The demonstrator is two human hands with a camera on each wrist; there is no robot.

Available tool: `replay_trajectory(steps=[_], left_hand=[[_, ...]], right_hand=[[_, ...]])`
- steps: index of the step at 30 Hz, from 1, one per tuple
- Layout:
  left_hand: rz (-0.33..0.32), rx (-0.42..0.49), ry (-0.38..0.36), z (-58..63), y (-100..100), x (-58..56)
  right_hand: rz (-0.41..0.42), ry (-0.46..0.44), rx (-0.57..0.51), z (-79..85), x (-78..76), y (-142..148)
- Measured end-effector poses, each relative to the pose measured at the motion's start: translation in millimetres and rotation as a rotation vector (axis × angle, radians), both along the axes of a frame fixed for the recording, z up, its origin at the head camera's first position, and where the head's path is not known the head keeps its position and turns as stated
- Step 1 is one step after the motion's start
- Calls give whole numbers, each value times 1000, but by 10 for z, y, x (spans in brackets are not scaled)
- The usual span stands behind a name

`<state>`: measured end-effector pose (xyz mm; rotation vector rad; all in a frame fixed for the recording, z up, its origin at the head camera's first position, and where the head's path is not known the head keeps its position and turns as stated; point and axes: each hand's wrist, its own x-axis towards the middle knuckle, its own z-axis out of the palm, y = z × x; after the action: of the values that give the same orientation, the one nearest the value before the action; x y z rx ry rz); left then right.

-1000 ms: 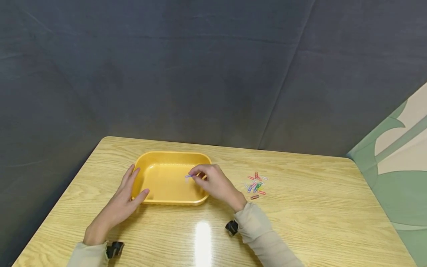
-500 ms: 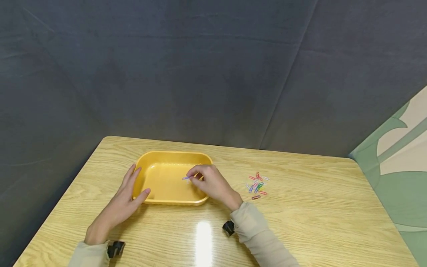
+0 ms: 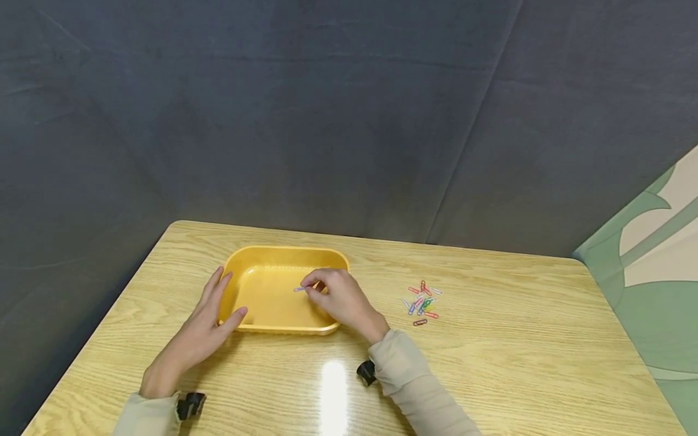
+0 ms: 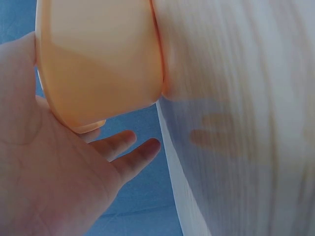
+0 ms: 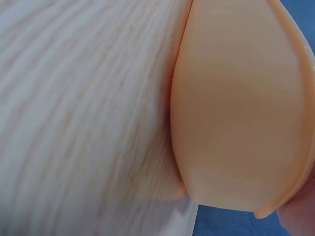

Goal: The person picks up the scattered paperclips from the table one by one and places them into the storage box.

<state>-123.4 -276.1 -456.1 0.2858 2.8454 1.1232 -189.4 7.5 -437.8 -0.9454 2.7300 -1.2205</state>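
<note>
The right hand pinched a small bluish clip between thumb and fingertips, over the right half of a yellow tray; the clip was so small in the head view that it seemed, though not surely, to be clear of the tray's floor. The left hand was spread, its fingers nearly straight, resting against the tray's left end with the thumb over the near left corner. The tray sat upright on the left part of the wood-grained tabletop. To its right, apart from it, lay a loose pile of coloured paper clips, with a dark red clip at the pile's near side. A dark cloth hung beyond the tabletop's far edge.
</note>
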Motion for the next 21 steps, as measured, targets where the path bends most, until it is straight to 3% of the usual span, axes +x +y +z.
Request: replay_trajectory(steps=[21], left_hand=[[4,-8,-5,-13,-10,-4]], right_hand=[[-112,127,189,-71,5,-129]])
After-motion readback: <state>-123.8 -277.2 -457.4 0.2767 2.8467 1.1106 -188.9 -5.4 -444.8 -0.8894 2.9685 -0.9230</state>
